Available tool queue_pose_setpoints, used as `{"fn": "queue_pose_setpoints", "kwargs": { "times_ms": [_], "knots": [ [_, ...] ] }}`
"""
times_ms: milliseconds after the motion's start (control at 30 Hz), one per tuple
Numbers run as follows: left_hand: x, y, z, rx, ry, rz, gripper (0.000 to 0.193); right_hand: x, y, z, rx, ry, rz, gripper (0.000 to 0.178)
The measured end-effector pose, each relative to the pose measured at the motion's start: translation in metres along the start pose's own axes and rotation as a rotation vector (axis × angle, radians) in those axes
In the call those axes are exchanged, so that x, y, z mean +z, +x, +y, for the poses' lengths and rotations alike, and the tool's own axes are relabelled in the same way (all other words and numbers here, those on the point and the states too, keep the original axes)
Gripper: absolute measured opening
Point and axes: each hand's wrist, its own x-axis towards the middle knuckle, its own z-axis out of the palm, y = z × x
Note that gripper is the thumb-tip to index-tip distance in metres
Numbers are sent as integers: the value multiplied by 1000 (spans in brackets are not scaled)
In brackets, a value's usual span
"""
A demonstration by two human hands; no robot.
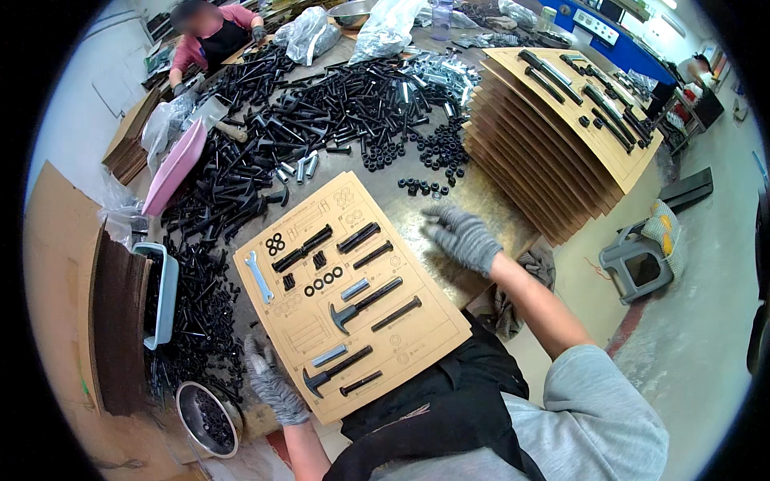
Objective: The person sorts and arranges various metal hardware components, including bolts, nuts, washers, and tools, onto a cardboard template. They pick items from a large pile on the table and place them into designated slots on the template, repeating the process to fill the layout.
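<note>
A tan cardboard sheet [429, 325] with printed outlines lies at the table's near edge, tilted toward my lap. On it rest a small blue-silver wrench [259, 276], black washers [323, 280], black bolts [397, 313], hook-headed bolts [365, 306] and silver sleeves [329, 355]. My left hand [274, 383], in a grey striped glove, is beside the sheet's lower left edge, fingers extended; whether it touches the edge is unclear. My right hand [464, 238], gloved alike, hovers right of the sheet with fingers apart and nothing in them. Loose black nuts [417, 187] lie just beyond it.
A heap of black bolts [321, 104] spreads across the table. At right stands a tall cardboard stack [529, 152] topped with hardware. Left are a pink tray [178, 168], a blue bin [167, 297] and a metal bowl [235, 421]. A co-worker [212, 36] works at far left.
</note>
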Motion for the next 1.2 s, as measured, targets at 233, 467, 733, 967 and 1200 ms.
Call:
{"fn": "queue_pose_setpoints", "kwargs": {
  "times_ms": [233, 467, 733, 967, 1200],
  "knots": [
    [115, 34, 71, 291, 546, -490, 29, -15, 69, 24, -307, -710, 314, 24],
    [266, 57, 41, 536, 878, -919, 29, -36, 40, 12, -102, -419, 185, 19],
    [356, 60, -5, 548, 1327, -897, 31, -61, 39, 47, -40, -525, 157, 24],
    [351, 59, -7, 488, 1272, -958, 19, -45, 69, 37, -143, -539, 72, 32],
    [342, 44, -7, 346, 949, -1149, 29, -62, 38, 37, -222, -417, -72, 37]
  ]
}}
